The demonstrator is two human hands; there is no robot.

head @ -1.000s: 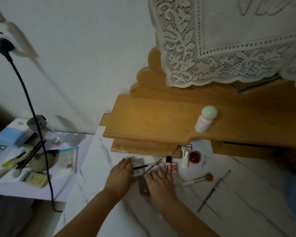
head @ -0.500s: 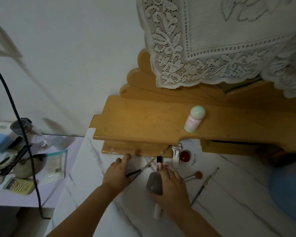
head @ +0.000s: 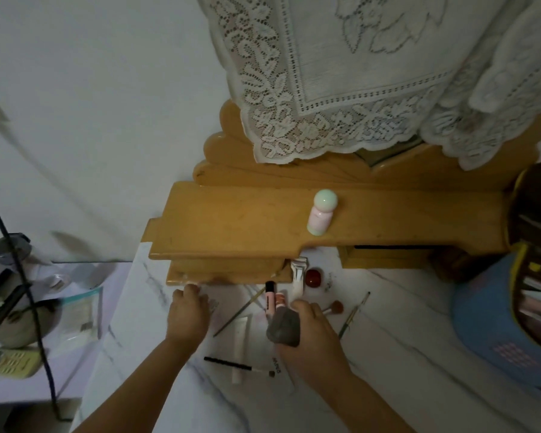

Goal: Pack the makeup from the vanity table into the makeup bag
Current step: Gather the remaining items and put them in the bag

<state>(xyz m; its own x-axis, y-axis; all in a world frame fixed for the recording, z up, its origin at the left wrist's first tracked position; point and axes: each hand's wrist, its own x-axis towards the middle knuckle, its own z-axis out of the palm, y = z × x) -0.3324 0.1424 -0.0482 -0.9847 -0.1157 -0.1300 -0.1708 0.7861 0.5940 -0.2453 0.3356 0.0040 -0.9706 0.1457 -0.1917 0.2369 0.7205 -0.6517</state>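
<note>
Head-camera view only: right hand [head: 310, 335] curls around a dark grey, rounded compact-like piece [head: 284, 327], held just above the white marbled vanity tabletop [head: 403, 354], while the left hand [head: 186, 310] rests knuckles-up near the wooden shelf edge, fingers bent under; whether it holds anything I cannot tell. The open blue makeup bag with yellow trim [head: 494, 332] stands at the right edge of the table, well apart from the held piece, its mouth showing items already inside. To carry this step well, I judge the hand should lift clear of the pink tubes [head: 274, 300] and the rust-tipped powder brush [head: 334, 307] lying just beside it, then travel right and lower the piece into a free gap in the bag rather than dropping it on the contents. Remaining loose: a thin black pencil [head: 231, 365], a white tube [head: 240, 345], a slim brush [head: 355, 314], a red round pot [head: 313, 278], and a pink bottle with a mint ball cap [head: 320, 214] on the wooden shelf [head: 231, 223].
</note>
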